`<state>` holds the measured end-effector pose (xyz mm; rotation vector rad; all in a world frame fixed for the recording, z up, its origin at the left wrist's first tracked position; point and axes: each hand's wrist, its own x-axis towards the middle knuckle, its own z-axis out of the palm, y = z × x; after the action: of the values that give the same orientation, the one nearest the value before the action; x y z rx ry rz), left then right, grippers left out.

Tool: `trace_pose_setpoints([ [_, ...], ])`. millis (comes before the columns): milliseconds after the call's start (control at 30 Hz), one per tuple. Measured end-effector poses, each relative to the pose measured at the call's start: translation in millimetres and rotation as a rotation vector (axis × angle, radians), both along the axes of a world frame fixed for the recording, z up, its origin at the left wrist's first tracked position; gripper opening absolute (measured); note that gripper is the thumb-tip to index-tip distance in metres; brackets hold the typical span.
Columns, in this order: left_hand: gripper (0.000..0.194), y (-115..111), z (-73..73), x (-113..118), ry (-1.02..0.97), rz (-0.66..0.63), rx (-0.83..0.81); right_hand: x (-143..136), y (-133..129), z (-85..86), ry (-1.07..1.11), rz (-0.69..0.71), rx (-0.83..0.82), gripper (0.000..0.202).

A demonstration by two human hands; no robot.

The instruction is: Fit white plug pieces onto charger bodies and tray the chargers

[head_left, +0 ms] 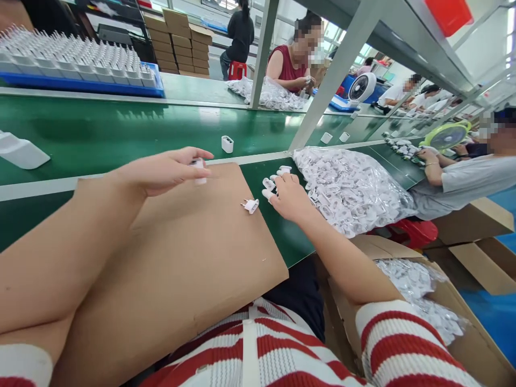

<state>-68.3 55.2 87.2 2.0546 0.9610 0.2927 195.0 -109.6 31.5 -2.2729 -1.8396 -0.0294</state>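
Head view. Left hand over the far edge of the cardboard sheet; thumb and fingers closed about a blurred white piece, which pokes out below the thumb. Its exact form not resolved. Right hand at the green worktop just beyond the sheet's right edge, fingers bent and somewhat spread over a small group of loose white parts; cannot tell whether any is pinched. Step in hand, as judged: single-piece handling on the left, picking or sorting among loose parts on the right. Next move, as judged, calls for the right fingertips to single out one part from its touching neighbours, and for a steady left pinch, the piece being small and smooth-looking. Positions: held piece within the left hand; pin-ended white plug lies on the sheet near its right edge, between the hands and nearer the right, two thin pins toward the left. White housing stands apart on the green belt, beyond the sheet, between the hands. Clear bag of white parts just beside the right hand, on its outer side. Blue tray of pinned pieces farther off, beyond the left arm.
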Motion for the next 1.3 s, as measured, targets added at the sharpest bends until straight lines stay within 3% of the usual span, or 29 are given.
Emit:
trace_pose_setpoints([
  [67,0.070,-14,-10.5,13,0.009,0.013,0.061,-16,0,7.4,0.037,0.089,0.016,0.033],
  [133,0.065,-23,-25.9,25,-0.017,0.035,0.154,-31,6,10.7,0.089,0.141,-0.081,0.031],
  [233,0.056,-27,-49.7,39,-0.071,0.009,0.270,-43,22,11.4,0.159,0.170,-0.225,0.029],
  [300,0.051,-25,-60.6,43,-0.064,0.014,0.302,-42,34,10.9,0.261,0.215,-0.212,0.022],
  [467,0.048,-21,-61.3,43,0.021,0.015,0.406,-29,66,0.4,0.479,0.249,0.007,0.030],
  [533,0.046,-26,-57.0,39,0.059,0.031,0.379,-26,78,-8.6,0.620,0.242,0.110,0.029],
  [633,0.044,-42,-56.5,32,0.029,0.135,0.194,-27,86,-23.2,1.026,0.246,0.211,0.029],
  [733,0.054,-58,-65.1,26,-0.108,0.218,0.005,-32,80,-32.6,1.376,0.245,0.204,0.042],
  [833,0.056,-65,-75.0,22,-0.189,0.273,-0.032,-38,67,-34.4,1.498,0.253,0.176,0.045],
  [933,0.050,-67,-80.3,22,-0.200,0.247,-0.014,-44,59,-32.6,1.420,0.295,0.198,0.039],
  [1067,0.042,-65,-82.0,23,-0.254,0.210,0.025,-51,54,-29.7,1.087,0.415,0.264,0.019],
  [1200,0.041,-65,-81.5,23,-0.270,0.195,0.035,-53,49,-25.1,0.727,0.464,0.293,0.018],
  [1300,0.043,-65,-80.7,23,-0.255,0.206,0.045,-53,46,-22.7,0.609,0.486,0.348,0.020],
])
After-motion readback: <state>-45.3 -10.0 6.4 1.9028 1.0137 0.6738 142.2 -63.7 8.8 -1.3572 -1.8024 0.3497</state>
